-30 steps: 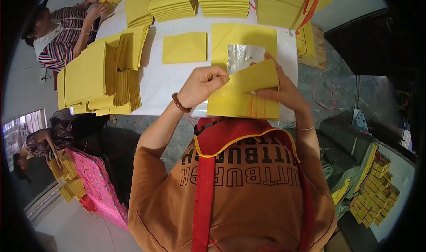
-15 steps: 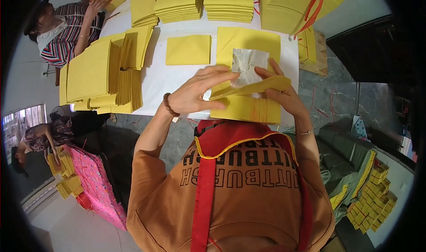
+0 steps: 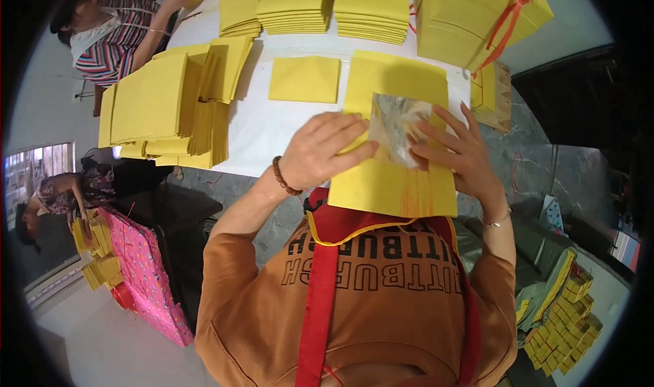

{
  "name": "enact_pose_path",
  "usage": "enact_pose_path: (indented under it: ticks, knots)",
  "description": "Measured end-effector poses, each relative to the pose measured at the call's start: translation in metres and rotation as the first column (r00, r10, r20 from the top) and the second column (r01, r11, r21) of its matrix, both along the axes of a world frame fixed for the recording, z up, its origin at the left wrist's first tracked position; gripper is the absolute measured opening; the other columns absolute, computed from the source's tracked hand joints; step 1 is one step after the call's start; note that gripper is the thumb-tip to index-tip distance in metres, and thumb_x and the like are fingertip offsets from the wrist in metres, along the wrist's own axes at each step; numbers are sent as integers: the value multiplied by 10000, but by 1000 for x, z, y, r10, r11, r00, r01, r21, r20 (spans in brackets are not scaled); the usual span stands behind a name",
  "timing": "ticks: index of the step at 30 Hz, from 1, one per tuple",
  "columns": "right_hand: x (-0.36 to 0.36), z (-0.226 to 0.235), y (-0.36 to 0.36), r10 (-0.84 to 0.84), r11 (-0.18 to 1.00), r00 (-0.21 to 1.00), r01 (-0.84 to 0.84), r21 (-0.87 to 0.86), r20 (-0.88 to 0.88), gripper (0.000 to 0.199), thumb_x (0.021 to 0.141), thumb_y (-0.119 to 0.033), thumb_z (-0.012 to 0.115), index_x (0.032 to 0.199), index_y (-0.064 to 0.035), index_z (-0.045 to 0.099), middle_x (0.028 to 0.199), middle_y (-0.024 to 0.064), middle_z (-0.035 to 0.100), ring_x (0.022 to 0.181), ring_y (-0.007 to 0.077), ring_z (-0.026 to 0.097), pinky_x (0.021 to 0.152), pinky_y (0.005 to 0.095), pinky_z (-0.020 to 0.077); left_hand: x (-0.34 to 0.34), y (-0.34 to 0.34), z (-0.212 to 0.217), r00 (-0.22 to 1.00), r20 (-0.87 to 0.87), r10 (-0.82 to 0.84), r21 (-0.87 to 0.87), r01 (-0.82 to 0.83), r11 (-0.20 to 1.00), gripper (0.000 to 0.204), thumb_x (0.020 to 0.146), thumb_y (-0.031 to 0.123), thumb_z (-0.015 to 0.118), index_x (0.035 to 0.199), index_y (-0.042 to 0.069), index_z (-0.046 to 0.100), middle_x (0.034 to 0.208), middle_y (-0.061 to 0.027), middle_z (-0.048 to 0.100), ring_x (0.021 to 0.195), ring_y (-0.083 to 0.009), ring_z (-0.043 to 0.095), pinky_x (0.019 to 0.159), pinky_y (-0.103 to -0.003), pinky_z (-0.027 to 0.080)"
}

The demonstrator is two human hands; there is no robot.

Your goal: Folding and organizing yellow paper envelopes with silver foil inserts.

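A large yellow sheet (image 3: pixel 381 193), with faint red streaks near its front edge, lies at the table's front and juts past it towards me. On it rests a shiny silver foil sheet (image 3: pixel 390 125). My left hand (image 3: pixel 327 145) touches the foil's left edge with its thumb and fingers, holding nothing. Over the foil's right side my right hand (image 3: pixel 463 155) has its fingers spread, its fingertips on the foil. To the left of the big sheet lies a smaller folded yellow piece (image 3: pixel 304 80).
Stacked yellow folded sheets (image 3: pixel 150 101) fill the table's left side; more stacks (image 3: pixel 371 12) stand at the back. A big yellow bundle tied with red ribbon (image 3: pixel 477 26) is at the back right. At the far left a person (image 3: pixel 126 39) handles yellow pieces.
The folded yellow piece held up between my hands is now down, and the foil shows whole. My right hand has opened and spread onto the foil. The view has shifted slightly.
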State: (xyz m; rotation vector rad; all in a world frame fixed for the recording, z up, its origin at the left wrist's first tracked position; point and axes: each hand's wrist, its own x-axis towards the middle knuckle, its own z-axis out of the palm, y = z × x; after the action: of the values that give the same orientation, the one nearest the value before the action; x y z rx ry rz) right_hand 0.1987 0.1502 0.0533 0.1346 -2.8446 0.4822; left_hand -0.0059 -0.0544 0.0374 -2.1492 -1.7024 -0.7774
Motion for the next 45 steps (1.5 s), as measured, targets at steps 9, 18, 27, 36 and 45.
enact_pose_path:
  ticks: [9,18,27,36,45]
  knots:
    - [-4,-22,-7,131,973,979,-97,-208,158,395,775,-227,647,1168,-213,602,1275,-18,552,1268,207,428,1087,484,238,1,-3,-19,986,169,-16,-169,45,985,261,743,142,614,991,71,651,1038,-87,641,963,-224,610,749,-316,480]
    - [-2,-37,-8,3,841,994,58,-538,111,325,831,-121,598,1156,-105,590,1159,43,614,1161,281,514,1022,438,337,-9,7,-30,879,473,60,-267,78,960,181,847,211,603,949,72,660,886,-81,664,835,-235,607,708,-331,439]
    - [-25,-29,-38,-546,89,822,250,-964,162,446,828,-94,634,1240,16,502,1035,125,644,1011,155,584,832,295,477,-4,36,-39,287,806,517,-541,3,841,270,891,253,582,971,0,629,619,-123,567,508,-183,512,503,-309,408]
    - [-18,-26,-26,-381,613,867,497,-614,321,472,792,-40,649,1247,-42,523,1029,161,647,926,267,633,816,331,484,4,24,-35,198,804,560,-567,-26,823,273,879,213,598,1017,-22,615,758,-102,616,630,-159,523,594,-295,412]
    - [1,-47,-32,-381,507,894,415,-755,235,322,802,-71,648,1118,-24,603,991,158,655,957,300,617,818,386,473,-15,11,-46,809,583,72,-228,78,970,263,755,172,669,985,45,644,995,-82,641,980,-233,554,827,-346,362]
